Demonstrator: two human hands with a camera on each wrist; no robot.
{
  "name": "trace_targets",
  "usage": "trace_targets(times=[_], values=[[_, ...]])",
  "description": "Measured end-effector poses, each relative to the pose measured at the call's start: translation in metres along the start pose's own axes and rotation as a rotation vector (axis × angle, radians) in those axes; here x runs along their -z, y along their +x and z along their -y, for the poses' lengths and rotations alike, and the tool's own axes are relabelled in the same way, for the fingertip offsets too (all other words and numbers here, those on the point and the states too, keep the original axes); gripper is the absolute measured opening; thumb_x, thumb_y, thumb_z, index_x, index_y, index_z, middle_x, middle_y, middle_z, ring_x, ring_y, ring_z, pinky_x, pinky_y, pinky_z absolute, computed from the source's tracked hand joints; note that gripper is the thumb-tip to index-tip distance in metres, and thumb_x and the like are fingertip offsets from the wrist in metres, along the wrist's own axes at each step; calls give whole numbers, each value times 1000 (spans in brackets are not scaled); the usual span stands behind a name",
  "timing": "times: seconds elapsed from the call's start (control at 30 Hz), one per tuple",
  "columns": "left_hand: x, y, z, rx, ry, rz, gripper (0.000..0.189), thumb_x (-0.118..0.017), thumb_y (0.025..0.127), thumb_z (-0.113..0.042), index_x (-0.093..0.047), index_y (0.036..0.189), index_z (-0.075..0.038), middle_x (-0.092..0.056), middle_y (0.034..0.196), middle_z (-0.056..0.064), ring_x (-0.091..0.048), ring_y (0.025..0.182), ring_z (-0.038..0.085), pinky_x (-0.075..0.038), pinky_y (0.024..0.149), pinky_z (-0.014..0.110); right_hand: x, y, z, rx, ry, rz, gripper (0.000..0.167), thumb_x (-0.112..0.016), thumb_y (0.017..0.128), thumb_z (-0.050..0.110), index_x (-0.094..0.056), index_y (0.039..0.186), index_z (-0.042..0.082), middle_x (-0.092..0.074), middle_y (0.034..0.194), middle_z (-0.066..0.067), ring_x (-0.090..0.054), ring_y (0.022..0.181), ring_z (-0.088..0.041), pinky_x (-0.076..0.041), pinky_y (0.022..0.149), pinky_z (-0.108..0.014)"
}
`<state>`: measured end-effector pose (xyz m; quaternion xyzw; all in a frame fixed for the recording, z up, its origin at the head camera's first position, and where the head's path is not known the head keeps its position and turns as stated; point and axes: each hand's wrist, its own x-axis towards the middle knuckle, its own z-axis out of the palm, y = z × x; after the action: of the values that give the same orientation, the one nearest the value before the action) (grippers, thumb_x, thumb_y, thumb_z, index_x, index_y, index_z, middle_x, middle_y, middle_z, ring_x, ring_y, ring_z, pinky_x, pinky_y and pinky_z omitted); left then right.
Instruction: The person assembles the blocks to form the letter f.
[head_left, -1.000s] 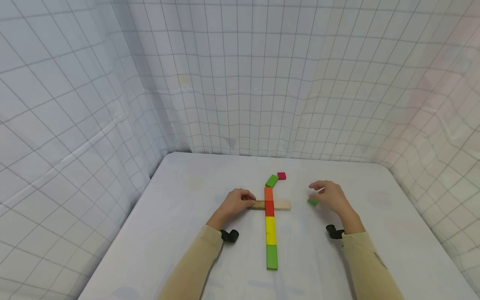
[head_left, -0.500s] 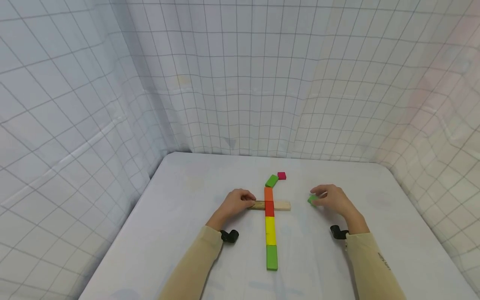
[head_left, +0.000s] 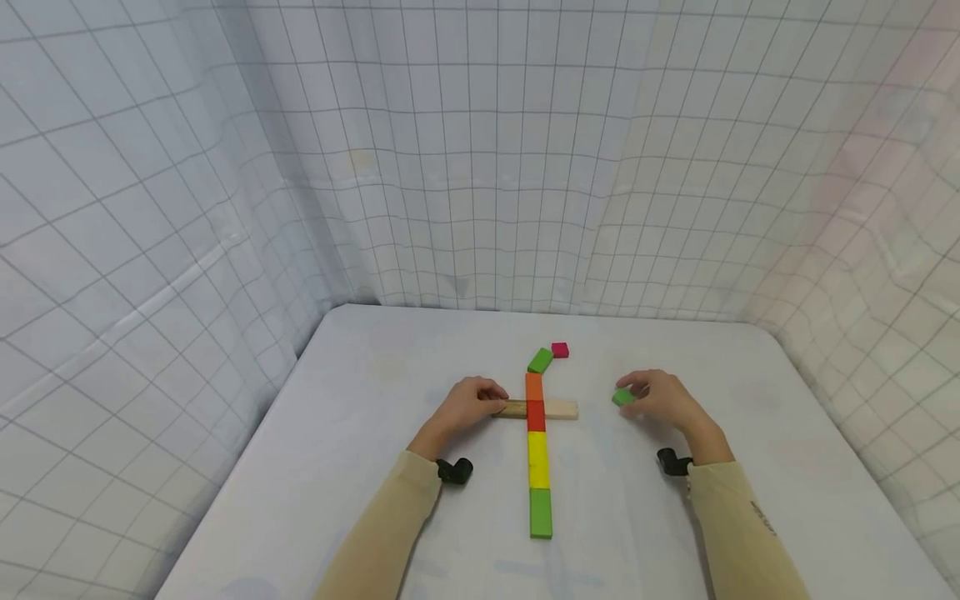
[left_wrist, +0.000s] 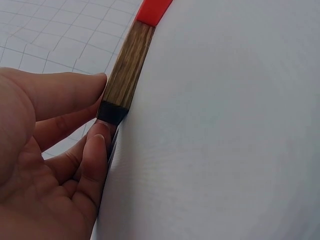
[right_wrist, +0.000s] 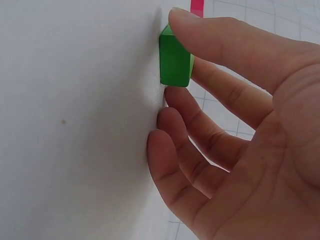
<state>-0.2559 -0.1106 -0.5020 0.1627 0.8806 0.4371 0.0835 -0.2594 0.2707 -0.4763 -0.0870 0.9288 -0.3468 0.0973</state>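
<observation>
On the white table my left hand (head_left: 467,407) holds the outer end of a dark brown wooden block (head_left: 515,409). Its thumb lies along one side of that block (left_wrist: 125,70); the index fingertip is hidden behind it. My right hand (head_left: 662,402) pinches a small green block (head_left: 622,397) by thumb and index finger, at the table surface. In the right wrist view the other fingers curve below the green block (right_wrist: 176,61). A red block (head_left: 536,416) touches the brown one's inner end, and a pale wooden block (head_left: 561,409) extends rightward from it.
An orange block (head_left: 533,386) lies beyond the red one; yellow (head_left: 538,460) and green (head_left: 541,513) pieces run toward me. A slanted green block (head_left: 540,361) and a crimson block (head_left: 560,350) are farther off. Gridded white cloth (head_left: 480,208) encloses the table.
My right hand has come down around the green block and now pinches it, and the block has turned slightly. My left hand stays at the brown block. The head view has shifted a little.
</observation>
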Motion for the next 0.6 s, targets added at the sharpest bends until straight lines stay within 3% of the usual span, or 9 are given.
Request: trace_targets(times=[0.6], values=[[1,-2,-3,7,-2,-3,13,-71,95,-21,-76,104,-15,-64,90,-2,-57,82,16,-48,75,32,-3,3,-4,17,-29,5,40,-85,80,16,-72,117,12,-65,111,-13,-58,101,-30,-48,85,-47]])
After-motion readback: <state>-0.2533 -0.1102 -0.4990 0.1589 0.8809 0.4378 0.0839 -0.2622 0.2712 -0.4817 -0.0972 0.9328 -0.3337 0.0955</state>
